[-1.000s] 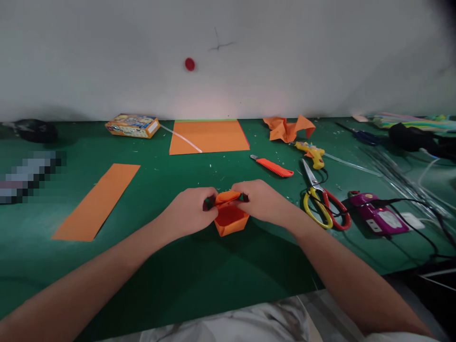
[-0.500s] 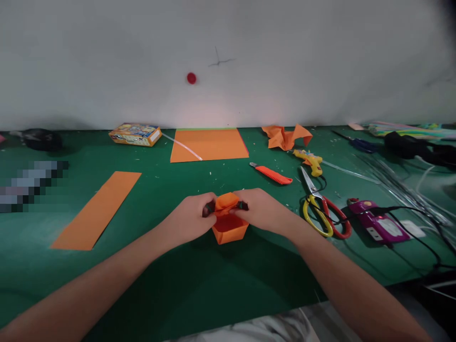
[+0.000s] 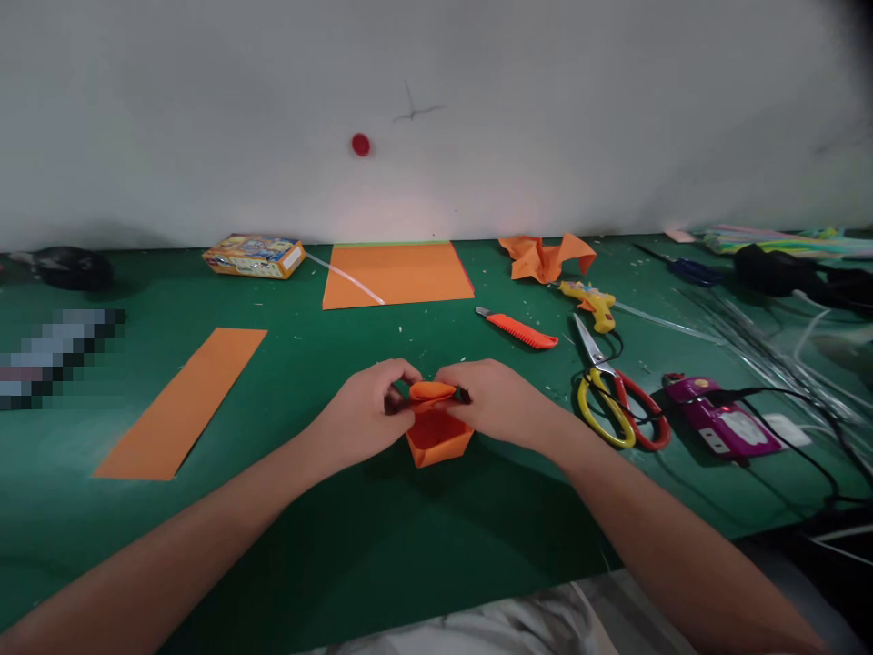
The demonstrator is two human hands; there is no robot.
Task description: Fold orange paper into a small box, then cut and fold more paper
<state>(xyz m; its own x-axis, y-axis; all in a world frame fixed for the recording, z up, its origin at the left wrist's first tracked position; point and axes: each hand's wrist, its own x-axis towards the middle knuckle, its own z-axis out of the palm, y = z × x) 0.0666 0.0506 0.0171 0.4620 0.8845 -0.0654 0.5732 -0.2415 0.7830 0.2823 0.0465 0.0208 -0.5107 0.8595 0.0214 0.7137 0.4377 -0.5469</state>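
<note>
A small orange folded paper box (image 3: 437,433) rests on the green table (image 3: 382,537) in the middle. My left hand (image 3: 364,416) grips its left upper edge with pinched fingers. My right hand (image 3: 496,400) pinches the right upper edge. Between the two hands a curved orange flap (image 3: 432,391) bends over the box's open top. The far side of the box is hidden behind the flap and my fingers.
An orange paper strip (image 3: 183,401) lies at left, an orange sheet (image 3: 397,272) and a small printed carton (image 3: 254,255) at the back. Right of my hands lie an orange utility knife (image 3: 518,329), scissors (image 3: 612,392), a yellow glue gun (image 3: 590,302), crumpled orange paper (image 3: 546,256), a purple device (image 3: 721,427) with cables.
The flap over the box has been pressed flatter and lower between my fingers. Both hands stay on the box, almost in the same spot; the view shifted slightly.
</note>
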